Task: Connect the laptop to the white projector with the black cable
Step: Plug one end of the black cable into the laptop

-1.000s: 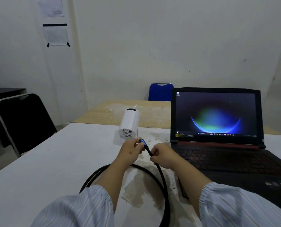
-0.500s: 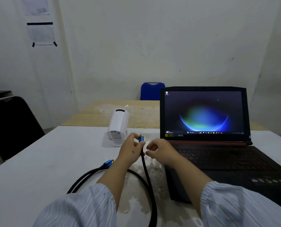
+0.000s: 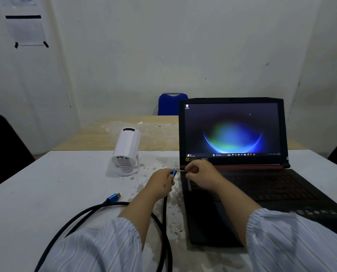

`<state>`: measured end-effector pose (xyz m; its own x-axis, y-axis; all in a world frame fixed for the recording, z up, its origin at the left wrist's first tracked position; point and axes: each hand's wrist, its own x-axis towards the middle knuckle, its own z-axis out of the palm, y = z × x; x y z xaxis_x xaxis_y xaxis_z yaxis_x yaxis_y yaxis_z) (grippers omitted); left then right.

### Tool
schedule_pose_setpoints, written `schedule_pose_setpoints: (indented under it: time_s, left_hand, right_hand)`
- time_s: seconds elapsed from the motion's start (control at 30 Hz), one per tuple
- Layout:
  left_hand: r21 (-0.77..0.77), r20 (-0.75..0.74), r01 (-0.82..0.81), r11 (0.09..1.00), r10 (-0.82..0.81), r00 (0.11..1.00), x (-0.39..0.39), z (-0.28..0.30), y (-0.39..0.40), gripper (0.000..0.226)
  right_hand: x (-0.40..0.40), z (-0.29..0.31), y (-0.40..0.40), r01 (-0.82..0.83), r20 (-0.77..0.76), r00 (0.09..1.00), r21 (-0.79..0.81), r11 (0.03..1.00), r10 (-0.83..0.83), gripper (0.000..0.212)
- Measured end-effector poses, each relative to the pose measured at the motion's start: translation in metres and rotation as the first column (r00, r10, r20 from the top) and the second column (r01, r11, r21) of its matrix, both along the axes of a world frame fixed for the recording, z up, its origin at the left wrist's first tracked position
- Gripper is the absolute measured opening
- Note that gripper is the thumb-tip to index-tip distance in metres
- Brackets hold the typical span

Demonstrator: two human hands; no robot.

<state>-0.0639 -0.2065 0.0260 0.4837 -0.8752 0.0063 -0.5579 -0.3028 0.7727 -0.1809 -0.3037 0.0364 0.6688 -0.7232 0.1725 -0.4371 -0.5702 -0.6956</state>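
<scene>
With the left hand [image 3: 160,182] pinching the cable [image 3: 164,222] plug just left of the laptop [image 3: 242,173] and the right hand [image 3: 200,173] loosely curled, empty, square the plug to the side port, then push straight.

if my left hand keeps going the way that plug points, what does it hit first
Probably the laptop: the left hand aims the blue plug up-right at its left rear corner, beside the right hand. Depth is unclear.

i see a white table [image 3: 46,193] with a scuffed, stained patch mid-surface, projector [image 3: 126,148] on its stand toward the back, open laptop [image 3: 261,193] on the right, black cable [image 3: 89,213] looping along the near edge, wooden table [image 3: 97,140] butted behind
</scene>
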Motion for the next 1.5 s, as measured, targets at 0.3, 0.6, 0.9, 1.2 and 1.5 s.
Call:
schedule_pose_setpoints:
  time_s: [0.3, 0.6, 0.9, 1.2, 1.5]
  left_hand:
    - [-0.009, -0.124, 0.132, 0.991, -0.132, 0.984, 0.000, -0.002, -0.006, 0.032]
    - [-0.025, -0.268, 0.066, 0.998, -0.070, 0.961, 0.006, -0.005, -0.001, 0.011]
    - [0.014, 0.187, 0.063, 0.998, -0.064, 0.980, -0.003, -0.021, -0.002, 0.024]
    - [-0.120, 0.642, -0.144, 0.982, 0.188, 0.743, -0.003, -0.043, -0.006, 0.022]
    - [-0.135, 0.717, -0.052, 0.990, 0.133, 0.684, 0.003, -0.045, -0.010, 0.021]
  right_hand:
    - [0.008, -0.001, -0.002, -0.204, -0.050, 0.978, -0.005, 0.979, 0.203, 0.028]
    - [0.020, -0.004, -0.007, -0.245, -0.102, 0.966, -0.050, 0.968, 0.239, 0.022]
    - [0.029, -0.009, -0.009, 0.004, -0.331, 0.941, -0.192, 0.981, -0.069, 0.028]
    - [0.032, -0.005, -0.009, 0.037, -0.389, 0.913, -0.212, 0.976, -0.119, 0.034]
    - [0.029, -0.013, -0.011, 0.052, -0.400, 0.909, -0.160, 0.986, -0.113, 0.030]
